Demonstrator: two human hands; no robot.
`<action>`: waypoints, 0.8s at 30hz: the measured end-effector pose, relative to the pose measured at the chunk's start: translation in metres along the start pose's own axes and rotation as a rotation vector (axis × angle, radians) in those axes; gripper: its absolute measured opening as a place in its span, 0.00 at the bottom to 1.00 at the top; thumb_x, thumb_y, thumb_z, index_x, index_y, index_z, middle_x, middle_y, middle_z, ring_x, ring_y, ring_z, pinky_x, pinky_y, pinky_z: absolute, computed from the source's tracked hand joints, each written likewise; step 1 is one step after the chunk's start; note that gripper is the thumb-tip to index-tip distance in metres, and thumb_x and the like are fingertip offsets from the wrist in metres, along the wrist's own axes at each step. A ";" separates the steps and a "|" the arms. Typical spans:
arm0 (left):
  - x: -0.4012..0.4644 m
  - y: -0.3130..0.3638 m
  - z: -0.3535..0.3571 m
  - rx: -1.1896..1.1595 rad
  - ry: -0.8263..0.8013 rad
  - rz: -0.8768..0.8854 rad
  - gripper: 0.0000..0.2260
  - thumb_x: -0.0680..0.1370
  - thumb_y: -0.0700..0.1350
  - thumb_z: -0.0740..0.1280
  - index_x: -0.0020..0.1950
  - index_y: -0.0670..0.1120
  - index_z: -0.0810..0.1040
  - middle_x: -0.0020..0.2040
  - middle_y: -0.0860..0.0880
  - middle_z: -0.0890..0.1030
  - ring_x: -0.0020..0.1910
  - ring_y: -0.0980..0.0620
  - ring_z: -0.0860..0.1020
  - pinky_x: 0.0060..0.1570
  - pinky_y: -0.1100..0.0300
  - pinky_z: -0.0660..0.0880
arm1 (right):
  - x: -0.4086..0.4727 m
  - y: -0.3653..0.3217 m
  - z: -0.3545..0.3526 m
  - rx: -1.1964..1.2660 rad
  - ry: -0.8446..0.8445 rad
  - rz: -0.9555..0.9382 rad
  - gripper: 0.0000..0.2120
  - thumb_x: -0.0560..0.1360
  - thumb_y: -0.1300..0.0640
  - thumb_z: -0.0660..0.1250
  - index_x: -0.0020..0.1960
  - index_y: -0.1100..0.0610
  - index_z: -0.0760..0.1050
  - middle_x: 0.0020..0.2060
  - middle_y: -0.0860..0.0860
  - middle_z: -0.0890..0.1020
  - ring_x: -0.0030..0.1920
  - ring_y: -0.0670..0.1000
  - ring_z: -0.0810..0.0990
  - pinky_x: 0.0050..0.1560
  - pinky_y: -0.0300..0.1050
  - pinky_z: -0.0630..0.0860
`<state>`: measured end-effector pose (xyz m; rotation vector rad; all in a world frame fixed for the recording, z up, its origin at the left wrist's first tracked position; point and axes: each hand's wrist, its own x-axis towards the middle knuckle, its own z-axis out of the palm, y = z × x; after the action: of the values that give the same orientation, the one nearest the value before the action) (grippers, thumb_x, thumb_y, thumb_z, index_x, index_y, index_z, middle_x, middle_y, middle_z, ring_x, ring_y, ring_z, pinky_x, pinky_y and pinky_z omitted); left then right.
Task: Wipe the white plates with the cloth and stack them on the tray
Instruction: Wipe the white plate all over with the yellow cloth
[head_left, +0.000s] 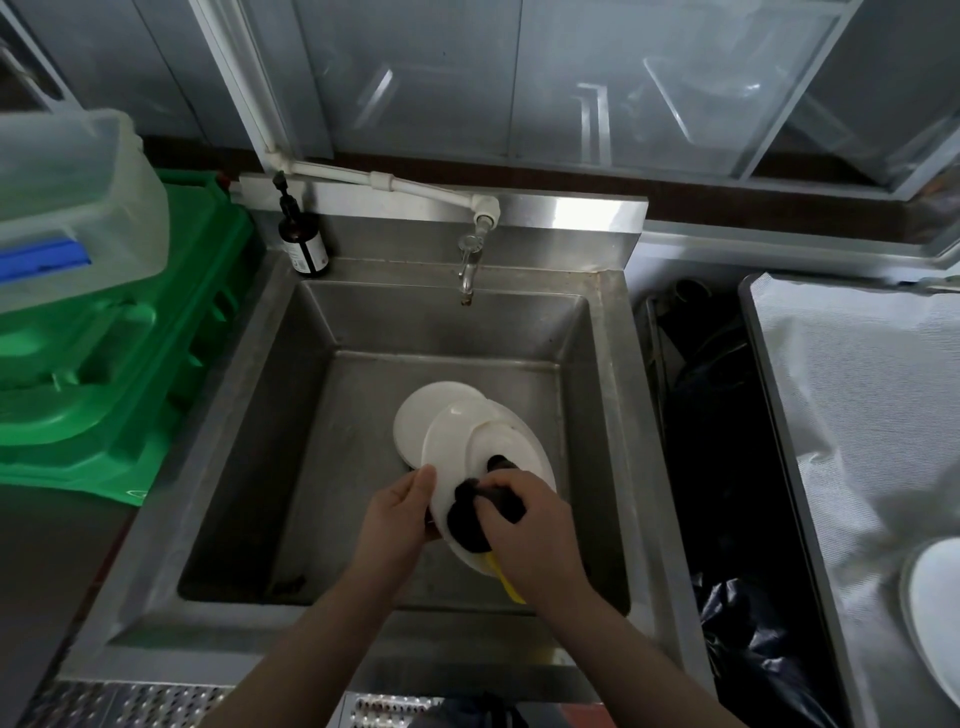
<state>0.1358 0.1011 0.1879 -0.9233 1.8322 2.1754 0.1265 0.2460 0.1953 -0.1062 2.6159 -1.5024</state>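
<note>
Steel sink (311, 332), tap at its back edge, green crates beside its left edge. Wiping step in hand. Left hand (392, 512) grips the plate (457, 441) by its rim, tilted over the basin; right hand (530, 535) has a closed grip on the cloth (467, 525), pressed to the plate. More plates (431, 410) lie beneath. Next, likely: carry the plate to the tray (769, 374) at right, where one plate (935, 613) lies.

Both forearms reach forward, left hand (397, 512) curled in a grip, right hand (530, 535) clenched, knuckles up
</note>
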 end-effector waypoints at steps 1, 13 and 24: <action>0.000 0.000 0.000 -0.011 0.004 -0.001 0.14 0.84 0.45 0.59 0.55 0.37 0.81 0.49 0.38 0.85 0.48 0.41 0.85 0.43 0.53 0.83 | -0.002 0.000 0.002 -0.029 0.008 -0.041 0.04 0.75 0.54 0.69 0.49 0.46 0.78 0.43 0.36 0.77 0.49 0.39 0.77 0.54 0.31 0.72; -0.004 -0.001 0.000 -0.054 0.067 -0.008 0.14 0.84 0.46 0.60 0.51 0.40 0.82 0.40 0.45 0.86 0.38 0.51 0.85 0.34 0.61 0.78 | -0.021 0.008 0.014 -0.365 -0.148 -0.496 0.07 0.75 0.53 0.65 0.51 0.50 0.77 0.47 0.46 0.76 0.44 0.49 0.74 0.37 0.48 0.77; -0.005 0.001 -0.003 -0.095 0.027 0.002 0.13 0.84 0.47 0.59 0.55 0.42 0.81 0.50 0.41 0.86 0.49 0.43 0.85 0.41 0.54 0.83 | 0.001 0.027 -0.007 -0.150 0.023 -0.164 0.07 0.76 0.54 0.67 0.54 0.50 0.79 0.51 0.42 0.78 0.51 0.43 0.77 0.55 0.38 0.77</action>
<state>0.1405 0.0990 0.1909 -0.9739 1.7552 2.2791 0.1249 0.2654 0.1750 -0.3269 2.7970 -1.3576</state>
